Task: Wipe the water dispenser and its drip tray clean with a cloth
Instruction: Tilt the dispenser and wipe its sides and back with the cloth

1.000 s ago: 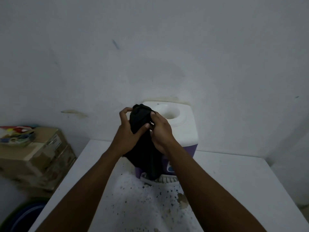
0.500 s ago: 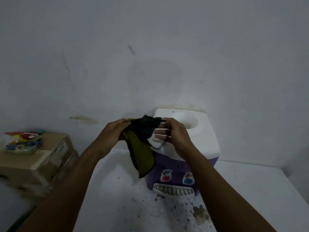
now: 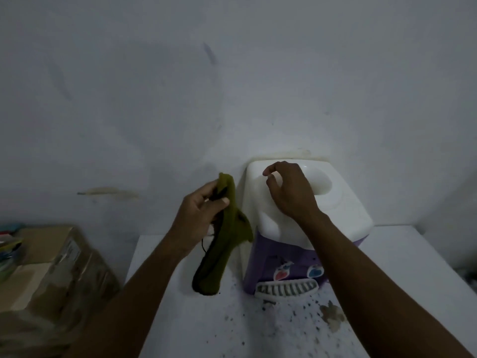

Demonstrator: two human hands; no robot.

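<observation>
Cloth (image 3: 224,239), olive-green and limp, hangs just left of the water dispenser (image 3: 343,220) in the head view, its lower end reaching down toward the white table (image 3: 413,254). It looks light, soft and prone to folding, so bunching it into the palm should give a firmer wiping pad. The left hand (image 3: 198,215) pinches its upper part between thumb and fingers. The right hand (image 3: 289,192), loosely curled and holding nothing, is over the dispenser's white top; whether it touches is unclear. The drip tray (image 3: 286,289) sits at the dispenser's front foot.

dispenser (image 3: 271,257) partly behind forearm (image 3: 361,275), box (image 3: 59,270) blurred
</observation>
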